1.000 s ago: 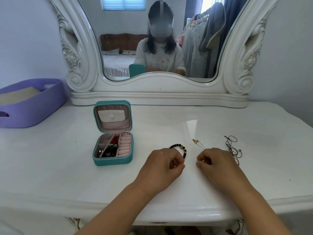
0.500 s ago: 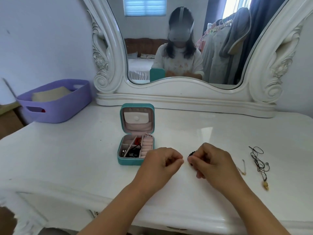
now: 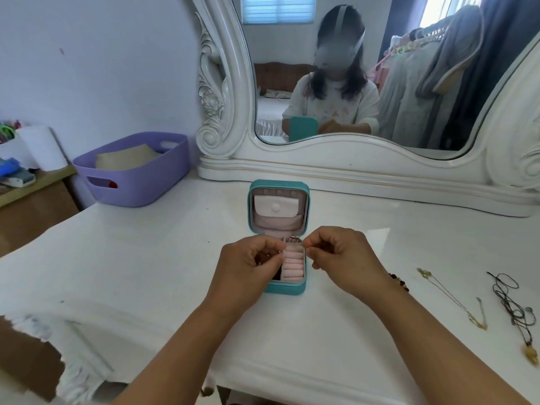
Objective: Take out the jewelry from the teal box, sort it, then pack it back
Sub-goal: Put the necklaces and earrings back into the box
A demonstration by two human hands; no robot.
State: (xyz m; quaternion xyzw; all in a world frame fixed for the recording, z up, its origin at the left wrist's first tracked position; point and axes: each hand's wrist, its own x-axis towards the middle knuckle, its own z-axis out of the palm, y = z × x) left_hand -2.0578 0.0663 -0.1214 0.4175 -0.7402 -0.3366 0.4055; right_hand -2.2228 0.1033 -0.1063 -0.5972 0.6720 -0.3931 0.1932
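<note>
We found bare tabletop (image 3: 146, 258) wide open left of the teal box (image 3: 287, 287). To its right lay a beaded bracelet (image 3: 398, 280), gold necklace (image 3: 450, 296) and black cord necklace (image 3: 510, 305); the upright lid (image 3: 279, 185) and mirror base (image 3: 365, 176) blocked behind.

Both forearms enter from the bottom edge and converge toward centre, bare to the wrist. Left hand (image 3: 248, 266): back of hand up, fingers curled inward, thumb and index tips pressed together in a pinch at its upper right; whatever sits in the pinch is too small to identify. Right hand (image 3: 343, 255): mirror pose, knuckles up, fingers curled, thumb and index pinched at its left edge, contents not visible. The two pinch points face each other, close but apart. Wrists roughly level, slightly flexed.
</note>
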